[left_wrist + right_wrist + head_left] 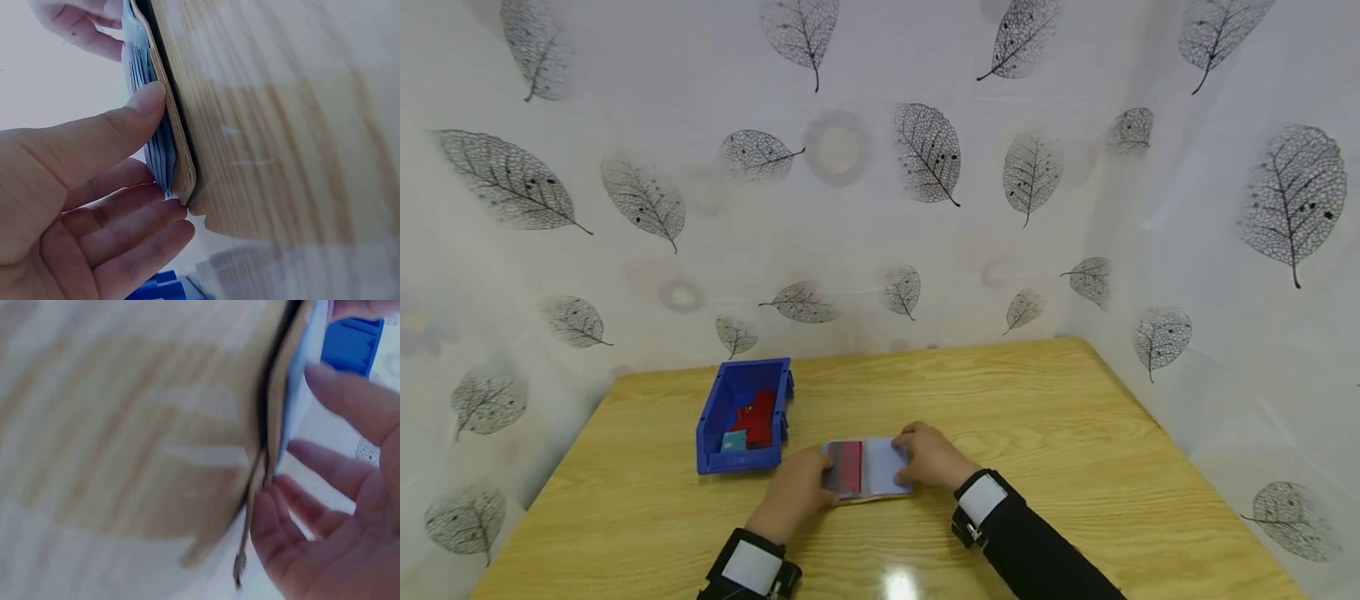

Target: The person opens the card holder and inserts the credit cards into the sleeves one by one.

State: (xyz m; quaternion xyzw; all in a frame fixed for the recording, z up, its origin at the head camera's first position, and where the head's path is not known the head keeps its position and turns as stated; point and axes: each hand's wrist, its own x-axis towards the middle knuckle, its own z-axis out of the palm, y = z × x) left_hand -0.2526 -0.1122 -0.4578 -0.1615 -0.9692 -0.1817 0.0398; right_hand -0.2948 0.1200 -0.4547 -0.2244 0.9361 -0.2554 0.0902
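Observation:
A card holder (886,467) with clear plastic sleeves lies spread open on the table between both hands. Its left-hand sleeve shows a red and grey card (848,468); the right side looks pale and plain. In the left wrist view, the tan stitched cover (181,147) runs along a stack of sleeves. My left hand (797,487) grips the holder's left end, thumb on the near edge and fingers round the far side. At the right end, my right hand (934,457) holds the holder between thumb and fingers. A thin strap with a small end piece (240,565) hangs there.
A blue plastic bin (706,433) stands on the left, just beyond my left hand. Inside it lie red packets (762,417) and a light blue card-like piece (733,440). The wooden table (1045,400) ends at a leaf-patterned curtain (850,242) behind and at the sides.

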